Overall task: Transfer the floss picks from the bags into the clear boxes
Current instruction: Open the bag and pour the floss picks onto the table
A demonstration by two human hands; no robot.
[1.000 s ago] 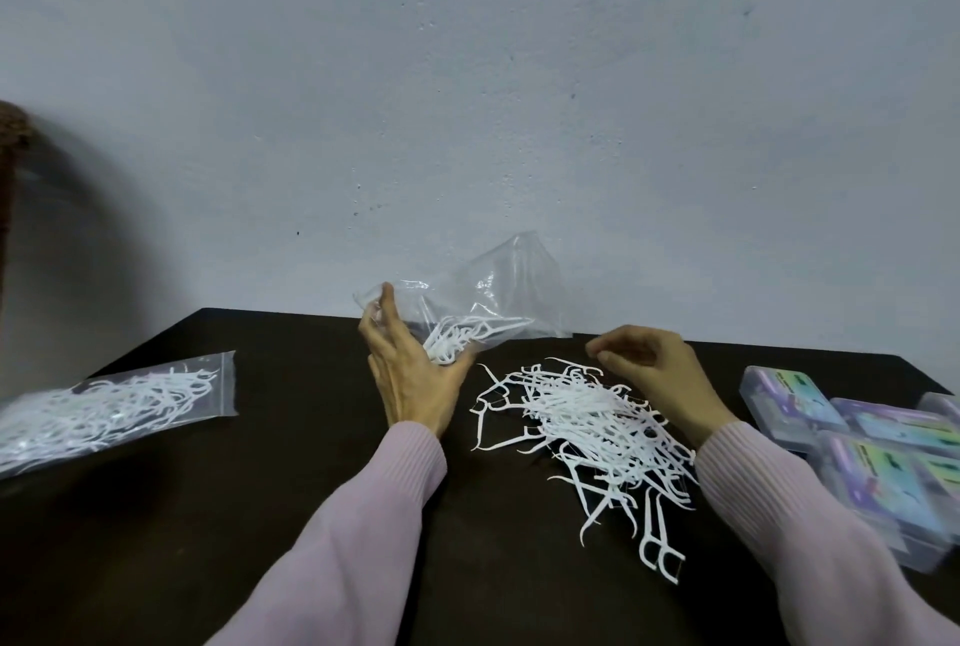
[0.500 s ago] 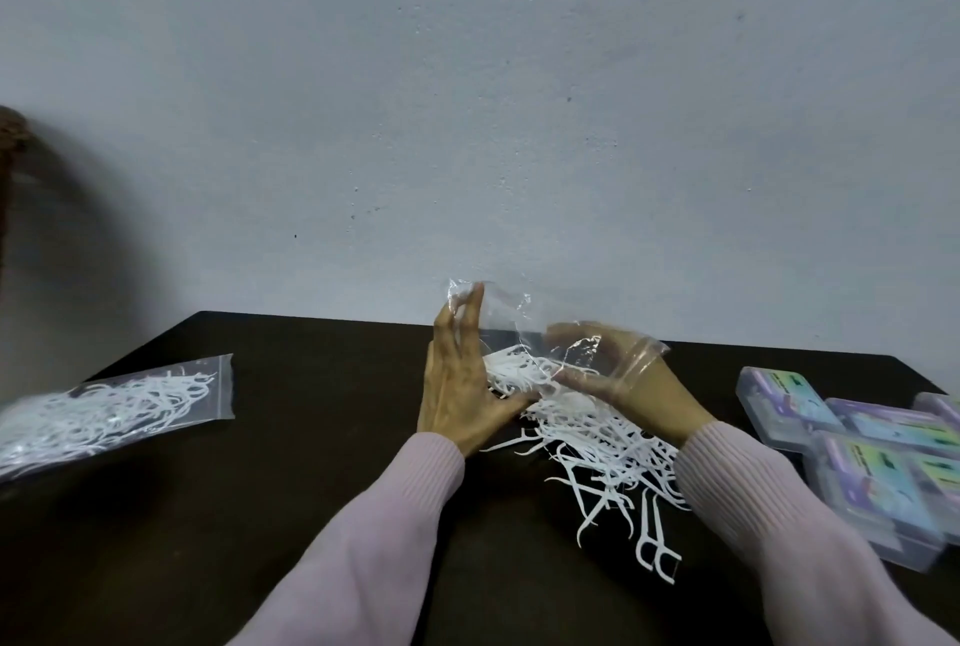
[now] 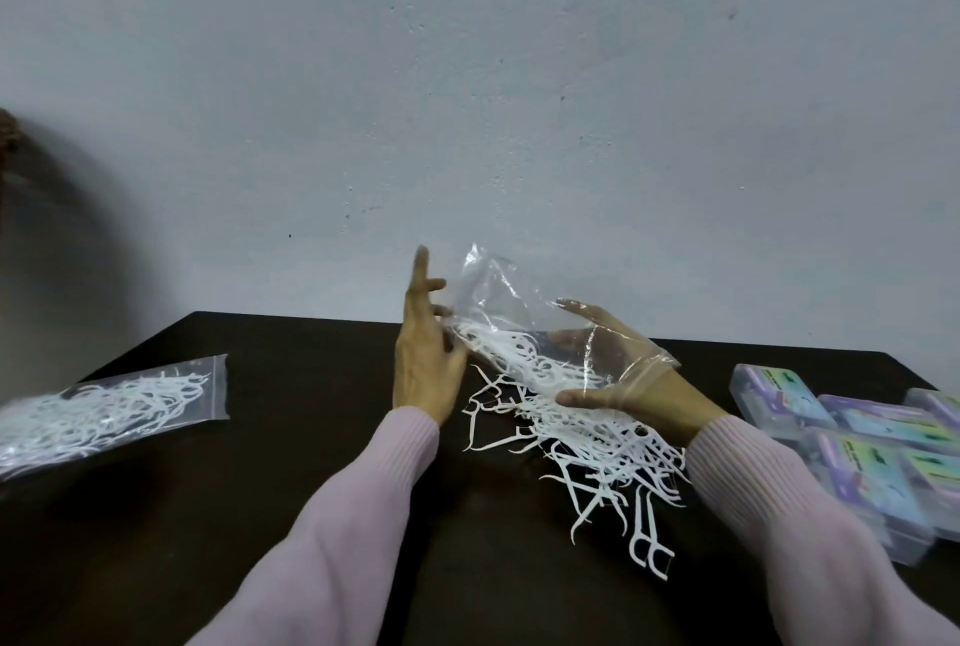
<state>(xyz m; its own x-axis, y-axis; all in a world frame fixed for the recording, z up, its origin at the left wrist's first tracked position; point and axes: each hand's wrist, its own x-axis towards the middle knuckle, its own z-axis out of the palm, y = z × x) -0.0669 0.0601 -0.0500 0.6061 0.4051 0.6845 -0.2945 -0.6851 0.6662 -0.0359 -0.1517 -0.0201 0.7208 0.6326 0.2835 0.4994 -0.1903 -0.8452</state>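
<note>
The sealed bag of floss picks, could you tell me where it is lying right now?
In the head view, the sealed bag lies flat on the dark table at far left, apart from the left hand.

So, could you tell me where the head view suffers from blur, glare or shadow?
Head view: the sealed bag smears into blur toward the left edge; the clear boxes are soft too; glare streaks cross the open bag over the right hand; a dark shadow falls on the wall at left.
</note>
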